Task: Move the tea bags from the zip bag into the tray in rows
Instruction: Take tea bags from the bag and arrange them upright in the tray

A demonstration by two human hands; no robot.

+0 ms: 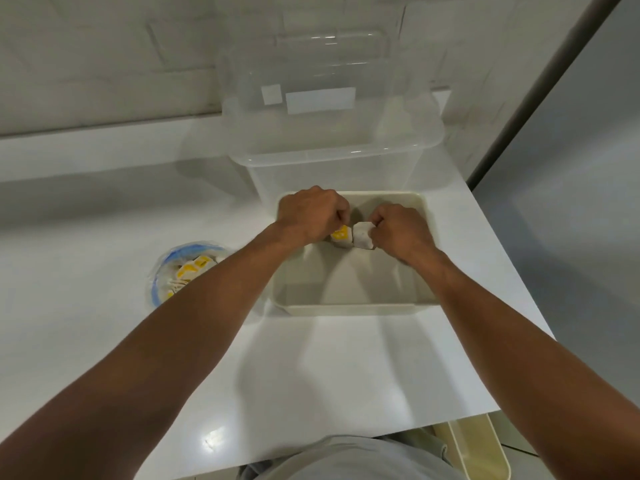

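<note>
Tea bags sat side by side over the tray, left hand and right hand each pinching one.

A clear plastic box stands on the white counter by the wall, a cream bin off its near edge.

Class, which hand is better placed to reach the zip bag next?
Probably the left hand: the zip bag lies left of the tray; the right hand is farther from it.
</note>
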